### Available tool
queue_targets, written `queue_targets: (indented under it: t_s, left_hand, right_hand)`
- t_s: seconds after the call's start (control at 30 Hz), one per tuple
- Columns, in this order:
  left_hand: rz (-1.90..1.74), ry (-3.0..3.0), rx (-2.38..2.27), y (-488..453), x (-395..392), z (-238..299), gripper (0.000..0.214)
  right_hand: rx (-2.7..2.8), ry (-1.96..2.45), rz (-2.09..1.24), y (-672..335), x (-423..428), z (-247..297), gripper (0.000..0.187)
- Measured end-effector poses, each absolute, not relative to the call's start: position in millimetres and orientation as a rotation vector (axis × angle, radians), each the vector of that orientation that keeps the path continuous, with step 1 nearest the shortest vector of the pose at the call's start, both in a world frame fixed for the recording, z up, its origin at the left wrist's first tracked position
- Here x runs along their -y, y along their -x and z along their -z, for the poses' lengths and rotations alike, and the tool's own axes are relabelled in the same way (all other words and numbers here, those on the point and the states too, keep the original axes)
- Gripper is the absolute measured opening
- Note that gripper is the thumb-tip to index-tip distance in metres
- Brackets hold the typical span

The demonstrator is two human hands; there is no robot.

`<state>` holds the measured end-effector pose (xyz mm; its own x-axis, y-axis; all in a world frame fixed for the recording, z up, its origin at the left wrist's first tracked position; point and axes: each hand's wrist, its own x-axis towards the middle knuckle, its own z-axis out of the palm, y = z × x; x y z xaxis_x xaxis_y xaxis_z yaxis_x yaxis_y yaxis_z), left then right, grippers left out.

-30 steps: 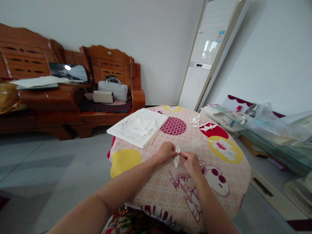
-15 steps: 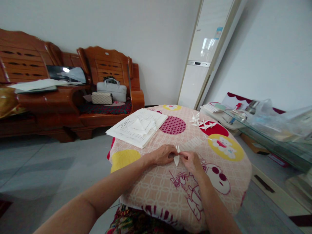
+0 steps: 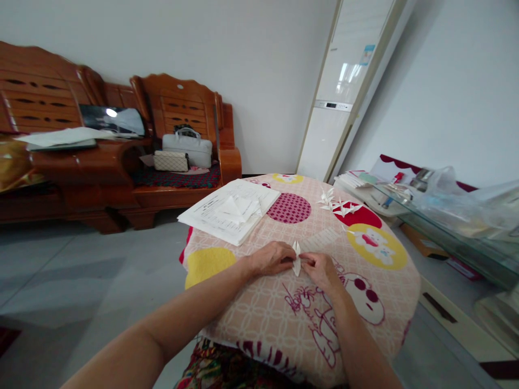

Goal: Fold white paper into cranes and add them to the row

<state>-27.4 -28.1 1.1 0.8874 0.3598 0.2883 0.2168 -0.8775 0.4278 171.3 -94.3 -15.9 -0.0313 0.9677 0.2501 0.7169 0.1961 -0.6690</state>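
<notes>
Paper piece (image 3: pixel 297 267), slim and white, in the pinch of left hand (image 3: pixel 272 258) and right hand (image 3: pixel 321 268) over tablecloth (image 3: pixel 259 319)

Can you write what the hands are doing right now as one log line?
left hand: pinching folded paper | right hand: pinching same paper | table: paper stack ahead-left, spiky paper shapes ahead-right

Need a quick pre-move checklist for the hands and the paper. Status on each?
1. Left hand on the folded paper: ok.
2. Right hand on the same paper, opposite side: ok.
3. Crease sharpness: cannot tell, too small.
4. Paper figures apart from both hands: ok, farther back on the table.
5. Paper stack apart from both hands: ok.
</notes>
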Motion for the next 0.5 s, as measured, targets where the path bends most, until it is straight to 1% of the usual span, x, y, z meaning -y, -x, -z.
queue_targets:
  t_s: [0.13, 0.3, 0.5]
  left_hand:
    - [-0.524, -2.693, -0.481, 23.6, 29.4, 0.6, 0.017]
    - [-0.644, -2.504, -0.619, 17.2, 25.5, 8.2, 0.018]
    - [-0.684, -2.439, -0.676, 14.6, 24.8, 11.0, 0.017]
  right_hand:
    - [1.816, 1.574, -0.484, -171.2, 95.2, 14.7, 0.03]
    - [1.82, 1.618, -0.468, -170.2, 97.0, 12.4, 0.033]
    - [1.864, 1.586, -0.49, -170.9, 97.7, 13.1, 0.028]
